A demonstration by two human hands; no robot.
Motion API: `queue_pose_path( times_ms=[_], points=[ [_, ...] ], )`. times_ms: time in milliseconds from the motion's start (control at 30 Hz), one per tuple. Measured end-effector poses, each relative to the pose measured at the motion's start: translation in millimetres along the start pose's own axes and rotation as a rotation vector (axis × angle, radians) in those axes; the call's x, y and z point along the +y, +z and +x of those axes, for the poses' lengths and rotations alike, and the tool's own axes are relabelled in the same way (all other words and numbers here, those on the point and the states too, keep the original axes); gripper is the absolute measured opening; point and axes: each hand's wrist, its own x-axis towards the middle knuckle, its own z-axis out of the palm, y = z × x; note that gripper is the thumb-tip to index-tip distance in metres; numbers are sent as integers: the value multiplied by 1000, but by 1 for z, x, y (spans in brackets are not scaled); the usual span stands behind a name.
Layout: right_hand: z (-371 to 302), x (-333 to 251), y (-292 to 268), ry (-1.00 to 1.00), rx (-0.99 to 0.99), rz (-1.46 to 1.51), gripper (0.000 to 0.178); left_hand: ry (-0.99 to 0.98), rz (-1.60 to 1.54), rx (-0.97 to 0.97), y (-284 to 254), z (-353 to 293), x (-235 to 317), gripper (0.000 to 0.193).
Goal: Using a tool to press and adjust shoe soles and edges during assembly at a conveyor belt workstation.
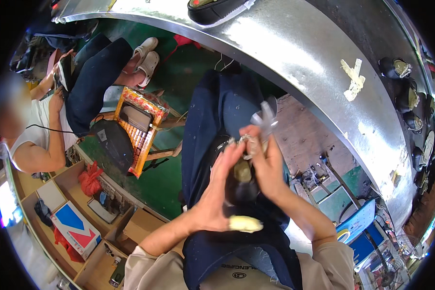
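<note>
In my lap lies a dark shoe [240, 187] with an olive-green patch showing in its opening, between my two hands. My left hand [220, 174] reaches along its left side, fingertips closed at a crumpled pale strip [247, 141] above the shoe. My right hand [269, 166] is closed on the other side, its fingers meeting at the same strip. Out of the right hand sticks a shiny metal tool [266, 118], blurred by motion, which looks like scissors. A pale yellow piece [245, 224] lies by my left wrist; its kind cannot be told.
A curved metal bench [299, 58] arches ahead and right, with a dark shoe [212, 10] on it and several more shoes [408, 99] beyond. A seated person [38, 121] works at left. Near them stand an orange-edged stool [135, 140] and a compartmented wooden box [43, 193].
</note>
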Motion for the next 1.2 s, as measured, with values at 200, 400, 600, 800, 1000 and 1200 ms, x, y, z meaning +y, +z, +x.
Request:
queue_pose_path(
  times_ms=[200, 400, 600, 800, 1000, 1200],
  points=[
    [-6, 10, 9, -27, -214, 58, 45, 28, 90, 389, 37, -15, -13, 82],
    [-1, 22, 7, 86, -231, 162, 47, 9, 185, 468, 49, -13, -18, 48],
    [-1, 18, 4, 113, -235, 127, 45, 2, 165, 494, 52, -15, -17, 47],
    [-10, 29, 4, 54, -192, -42, 25, -842, -884, 768, 28, -57, 12, 71],
    [-18, 34, -4, 10, -282, -97, 25, -976, -786, 494, 27, -20, -32, 62],
    [0, 3, -12, 26, -406, 250, 35, -608, -767, 553, 27, -22, -63, 76]
  ],
)
